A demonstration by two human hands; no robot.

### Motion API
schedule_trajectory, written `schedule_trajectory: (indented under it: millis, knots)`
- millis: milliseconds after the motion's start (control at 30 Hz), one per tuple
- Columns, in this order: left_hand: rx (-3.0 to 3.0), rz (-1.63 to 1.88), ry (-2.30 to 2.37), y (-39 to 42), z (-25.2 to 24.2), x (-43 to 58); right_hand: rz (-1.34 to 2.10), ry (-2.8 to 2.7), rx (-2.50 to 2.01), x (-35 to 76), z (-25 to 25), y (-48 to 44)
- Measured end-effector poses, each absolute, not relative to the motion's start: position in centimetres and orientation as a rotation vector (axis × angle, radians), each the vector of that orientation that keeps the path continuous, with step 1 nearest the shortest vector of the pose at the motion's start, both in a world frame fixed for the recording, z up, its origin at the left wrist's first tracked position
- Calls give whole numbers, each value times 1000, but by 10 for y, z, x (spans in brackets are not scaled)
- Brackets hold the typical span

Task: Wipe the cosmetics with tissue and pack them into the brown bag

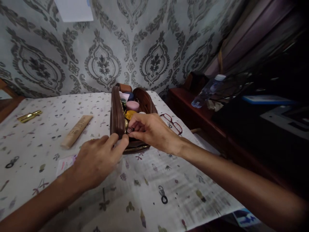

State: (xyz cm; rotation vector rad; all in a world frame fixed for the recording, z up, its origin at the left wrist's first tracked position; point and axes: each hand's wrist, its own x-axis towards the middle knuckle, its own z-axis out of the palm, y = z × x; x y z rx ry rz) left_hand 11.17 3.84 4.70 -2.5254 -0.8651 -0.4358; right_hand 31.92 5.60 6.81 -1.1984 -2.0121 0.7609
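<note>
A brown zippered bag (116,112) lies unzipped on the cloth, packed with small items. Among them show a pink round-topped container (132,105) and a yellow item (130,114). My left hand (98,159) pinches the near left edge of the bag beside the zipper. Over the bag's opening, my right hand (158,132) has its thumb and fingers closed around something small and shiny, mostly hidden by the fingers. A beige squeeze tube (77,131) lies left of the bag. Partly behind my left forearm is a small white and pink packet (64,165).
Red-framed glasses (172,123) lie right of the bag. A gold tube-shaped item (29,116) rests at the far left of the patterned cloth (135,199). On the dark red wooden ledge (180,100) to the right, a clear plastic bottle (207,91) leans. Patterned curtain (130,48) hangs behind.
</note>
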Motion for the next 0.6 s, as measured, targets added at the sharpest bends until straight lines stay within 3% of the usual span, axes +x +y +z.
schedule_trajectory:
  millis: [267, 500, 600]
  knots:
    - [-2610, -329, -865, 67, 77, 108, 614, -2218, -1237, 315, 67, 55]
    - [-2676, -447, -1015, 65, 71, 107, 503, -2353, -1121, 318, 70, 51]
    - [-2717, -592, -1154, 55, 72, 92, 444, -2132, -1096, 324, 74, 46]
